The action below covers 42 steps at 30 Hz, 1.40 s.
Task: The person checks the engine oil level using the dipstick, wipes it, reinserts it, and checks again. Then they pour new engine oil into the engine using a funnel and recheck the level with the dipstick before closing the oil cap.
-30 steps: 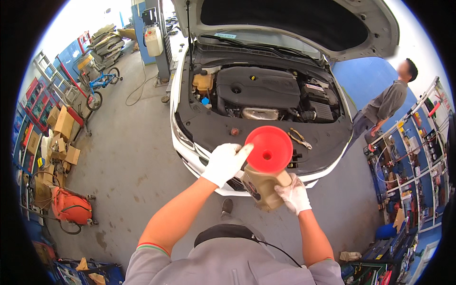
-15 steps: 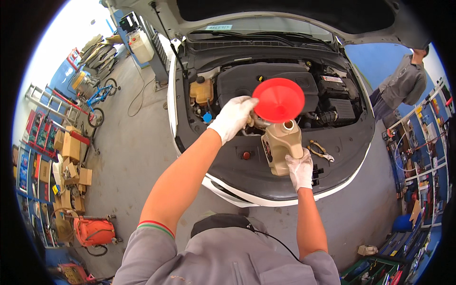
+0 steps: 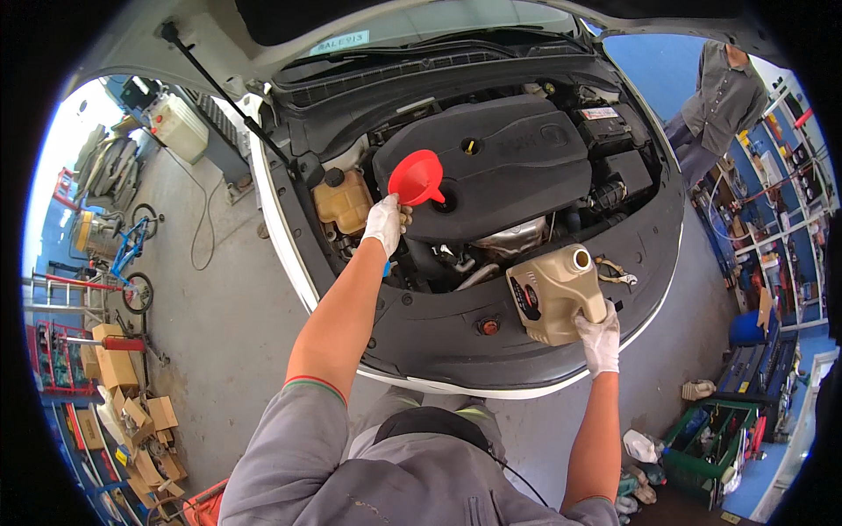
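My left hand (image 3: 384,223), in a white glove, pinches the rim of a red funnel (image 3: 414,178). The funnel is tilted, its spout pointing right beside the round filler opening (image 3: 445,200) in the black engine cover (image 3: 526,167). Whether the spout touches the opening I cannot tell. My gloved right hand (image 3: 600,338) is wrapped round the handle of a tan oil jug (image 3: 548,298), held over the car's front panel. The jug's mouth is uncapped and faces up. A dark red cap (image 3: 488,326) lies left of the jug, and pliers (image 3: 617,271) lie partly behind it.
The raised hood (image 3: 202,35) and its strut (image 3: 224,96) hang over the far left. A coolant tank (image 3: 345,206) sits left of the engine, a battery (image 3: 603,130) to its right. A person (image 3: 724,96) stands beyond the right fender. Cardboard boxes (image 3: 117,364) are at left, a green crate (image 3: 702,447) at lower right.
The funnel has moved left and away from above the jug to the filler opening, tipping over. The jug has shifted right and slightly down. The whole view has moved closer to the engine.
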Each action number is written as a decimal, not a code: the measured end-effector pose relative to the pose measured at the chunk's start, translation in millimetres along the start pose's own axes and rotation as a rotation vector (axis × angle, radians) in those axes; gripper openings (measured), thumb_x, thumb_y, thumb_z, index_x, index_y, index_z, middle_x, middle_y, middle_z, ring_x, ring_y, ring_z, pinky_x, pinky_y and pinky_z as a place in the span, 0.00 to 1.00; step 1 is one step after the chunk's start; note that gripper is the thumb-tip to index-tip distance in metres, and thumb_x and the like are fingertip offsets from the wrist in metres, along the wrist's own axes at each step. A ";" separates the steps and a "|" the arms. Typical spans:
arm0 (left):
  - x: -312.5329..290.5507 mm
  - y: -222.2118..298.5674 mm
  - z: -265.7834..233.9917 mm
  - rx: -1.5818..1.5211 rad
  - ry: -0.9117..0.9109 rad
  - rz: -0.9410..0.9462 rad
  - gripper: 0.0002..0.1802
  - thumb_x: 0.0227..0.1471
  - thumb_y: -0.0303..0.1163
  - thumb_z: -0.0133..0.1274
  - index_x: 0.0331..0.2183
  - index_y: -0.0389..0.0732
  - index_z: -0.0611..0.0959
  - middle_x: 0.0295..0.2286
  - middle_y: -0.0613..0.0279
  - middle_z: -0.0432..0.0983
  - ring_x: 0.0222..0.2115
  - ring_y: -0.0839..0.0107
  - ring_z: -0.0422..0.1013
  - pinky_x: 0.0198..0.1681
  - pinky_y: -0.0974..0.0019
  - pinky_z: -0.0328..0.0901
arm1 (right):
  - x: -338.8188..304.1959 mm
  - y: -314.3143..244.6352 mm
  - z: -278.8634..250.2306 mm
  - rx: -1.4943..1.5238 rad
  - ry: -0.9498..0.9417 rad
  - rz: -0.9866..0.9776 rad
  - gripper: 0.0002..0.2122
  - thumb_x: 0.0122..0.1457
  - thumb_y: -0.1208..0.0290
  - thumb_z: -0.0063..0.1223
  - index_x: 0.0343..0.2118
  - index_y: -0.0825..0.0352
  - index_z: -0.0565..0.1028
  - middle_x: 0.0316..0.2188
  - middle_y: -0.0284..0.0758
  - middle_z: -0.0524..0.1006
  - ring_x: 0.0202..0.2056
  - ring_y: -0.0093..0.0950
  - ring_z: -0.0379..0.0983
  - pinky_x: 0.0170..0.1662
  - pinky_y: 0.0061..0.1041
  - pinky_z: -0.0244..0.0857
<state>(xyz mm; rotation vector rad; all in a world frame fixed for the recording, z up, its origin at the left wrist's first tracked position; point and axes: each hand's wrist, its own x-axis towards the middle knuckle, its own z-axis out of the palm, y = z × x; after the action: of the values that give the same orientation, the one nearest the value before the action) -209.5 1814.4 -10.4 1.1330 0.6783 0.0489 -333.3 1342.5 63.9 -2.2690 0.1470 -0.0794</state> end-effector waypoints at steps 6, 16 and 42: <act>49.8 -18.1 2.5 0.244 -0.109 0.031 0.19 0.70 0.44 0.43 0.41 0.40 0.80 0.27 0.65 0.78 0.22 0.76 0.71 0.25 0.69 0.62 | -4.3 -18.4 5.1 -0.019 -0.033 0.081 0.19 0.57 0.68 0.64 0.49 0.68 0.73 0.40 0.40 0.81 0.41 0.35 0.79 0.49 0.32 0.72; 73.3 -23.3 17.1 0.354 -0.149 0.028 0.18 0.68 0.43 0.46 0.41 0.37 0.80 0.25 0.63 0.77 0.20 0.73 0.71 0.23 0.67 0.63 | -11.7 -2.7 14.2 0.194 0.006 0.168 0.25 0.55 0.73 0.64 0.56 0.68 0.70 0.46 0.37 0.79 0.46 0.29 0.77 0.53 0.30 0.71; 119.3 10.0 39.5 0.964 -0.311 0.153 0.25 0.61 0.46 0.45 0.35 0.36 0.89 0.32 0.45 0.85 0.40 0.47 0.80 0.48 0.51 0.71 | 83.0 -147.2 21.2 0.034 -0.066 -0.066 0.17 0.60 0.75 0.64 0.51 0.69 0.72 0.41 0.35 0.80 0.40 0.23 0.76 0.48 0.25 0.73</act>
<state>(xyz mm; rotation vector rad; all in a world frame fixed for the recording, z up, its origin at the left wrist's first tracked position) -90.5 1830.4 -48.6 2.0621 0.3141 -0.3546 -237.1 1441.8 163.3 -2.2394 0.0358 -0.0412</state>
